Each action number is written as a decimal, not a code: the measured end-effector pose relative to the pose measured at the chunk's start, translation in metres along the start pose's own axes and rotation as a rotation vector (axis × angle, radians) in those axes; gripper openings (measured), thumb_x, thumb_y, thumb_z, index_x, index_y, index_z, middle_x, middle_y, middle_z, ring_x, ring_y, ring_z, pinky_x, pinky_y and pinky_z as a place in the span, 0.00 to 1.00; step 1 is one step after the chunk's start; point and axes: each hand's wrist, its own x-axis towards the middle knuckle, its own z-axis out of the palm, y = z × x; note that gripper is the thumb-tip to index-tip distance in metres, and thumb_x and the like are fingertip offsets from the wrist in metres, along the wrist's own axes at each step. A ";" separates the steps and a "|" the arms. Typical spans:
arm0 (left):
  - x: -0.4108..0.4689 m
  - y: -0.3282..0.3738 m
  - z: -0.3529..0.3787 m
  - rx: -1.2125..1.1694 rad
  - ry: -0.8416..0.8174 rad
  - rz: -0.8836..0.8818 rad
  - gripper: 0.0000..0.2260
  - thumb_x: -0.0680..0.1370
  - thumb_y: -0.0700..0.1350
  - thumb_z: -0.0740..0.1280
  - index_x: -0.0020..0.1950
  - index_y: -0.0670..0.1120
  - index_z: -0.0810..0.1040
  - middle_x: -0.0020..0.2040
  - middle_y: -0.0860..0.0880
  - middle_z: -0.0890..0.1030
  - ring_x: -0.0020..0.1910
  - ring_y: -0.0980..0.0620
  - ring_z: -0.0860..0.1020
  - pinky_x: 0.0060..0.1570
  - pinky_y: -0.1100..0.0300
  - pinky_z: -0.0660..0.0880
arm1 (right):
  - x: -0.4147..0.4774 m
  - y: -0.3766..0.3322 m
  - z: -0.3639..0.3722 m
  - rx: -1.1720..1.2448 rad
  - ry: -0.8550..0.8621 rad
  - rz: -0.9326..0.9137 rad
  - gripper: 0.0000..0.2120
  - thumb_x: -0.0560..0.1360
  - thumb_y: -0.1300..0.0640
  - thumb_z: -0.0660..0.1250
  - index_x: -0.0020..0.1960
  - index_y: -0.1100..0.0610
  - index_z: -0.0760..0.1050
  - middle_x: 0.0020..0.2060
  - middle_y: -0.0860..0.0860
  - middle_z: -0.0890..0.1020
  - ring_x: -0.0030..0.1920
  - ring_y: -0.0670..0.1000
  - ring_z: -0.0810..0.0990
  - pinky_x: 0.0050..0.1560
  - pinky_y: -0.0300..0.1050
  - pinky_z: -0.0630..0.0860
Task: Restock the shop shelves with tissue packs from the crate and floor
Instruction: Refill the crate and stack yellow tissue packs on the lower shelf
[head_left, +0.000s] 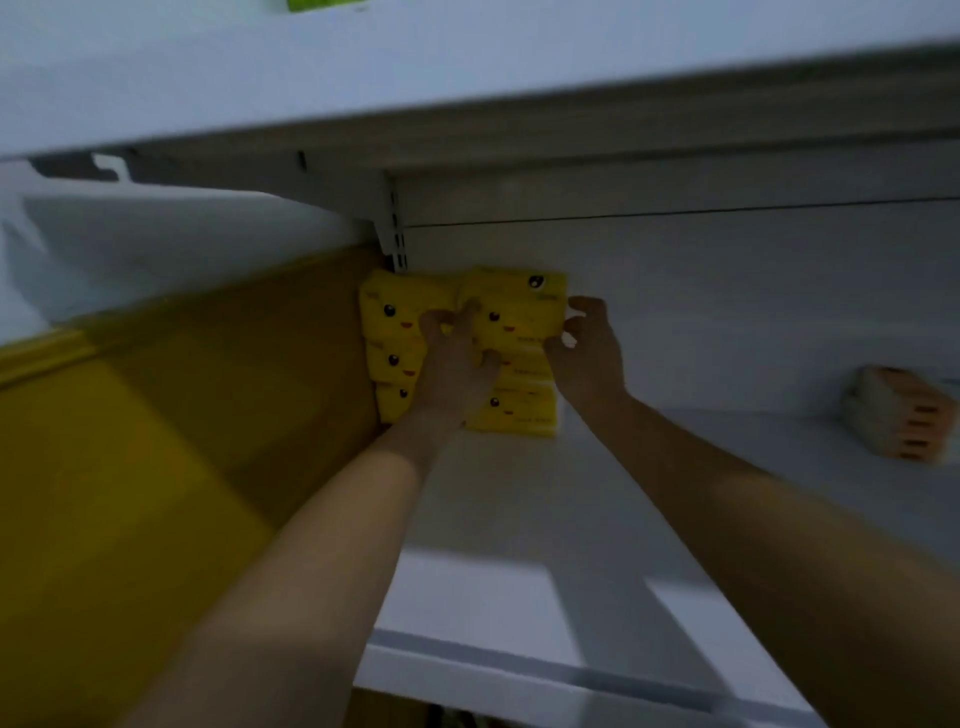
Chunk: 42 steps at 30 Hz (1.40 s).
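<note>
Tissue packs in yellow wrap sit in two stacks at the back left corner of the shelf, the left stack tight against the yellow side panel and both close to the back wall. The left hand lies over the front of the right stack where the two stacks meet, fingers curled onto the wrap. The right hand pinches the right edge of the upper packs between thumb and fingers.

The step looks like squaring the right stack. It probably goes best by pushing both hands evenly toward the corner and keeping the packs level, since soft wrap slides and the top pack already sits a little askew (the picture is dim and blurred, so this is hard to judge).

A slotted upright stands just behind the left stack. The shelf above hangs low over the reach, leaving little headroom for more layers. Orange packs sit well apart near the right edge and do not block the work.
</note>
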 end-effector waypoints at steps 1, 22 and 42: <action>0.000 -0.002 0.001 -0.015 -0.019 -0.008 0.26 0.79 0.40 0.60 0.76 0.46 0.55 0.69 0.42 0.56 0.56 0.44 0.73 0.53 0.61 0.68 | -0.003 0.000 0.002 0.016 -0.015 0.001 0.23 0.74 0.67 0.60 0.68 0.60 0.62 0.51 0.51 0.71 0.49 0.51 0.72 0.45 0.41 0.70; -0.177 0.009 -0.057 0.332 -0.305 -0.050 0.25 0.82 0.48 0.53 0.77 0.42 0.50 0.77 0.43 0.54 0.75 0.45 0.54 0.72 0.54 0.52 | -0.186 -0.049 -0.058 -0.700 -0.582 -0.150 0.27 0.80 0.51 0.55 0.76 0.54 0.51 0.76 0.56 0.49 0.75 0.55 0.51 0.73 0.50 0.51; -0.555 -0.103 0.018 0.099 -0.662 -0.691 0.24 0.83 0.47 0.52 0.77 0.44 0.50 0.77 0.41 0.49 0.76 0.44 0.49 0.72 0.54 0.50 | -0.559 0.097 -0.049 -0.576 -1.003 0.262 0.26 0.81 0.52 0.54 0.76 0.57 0.51 0.76 0.55 0.54 0.75 0.52 0.53 0.71 0.43 0.51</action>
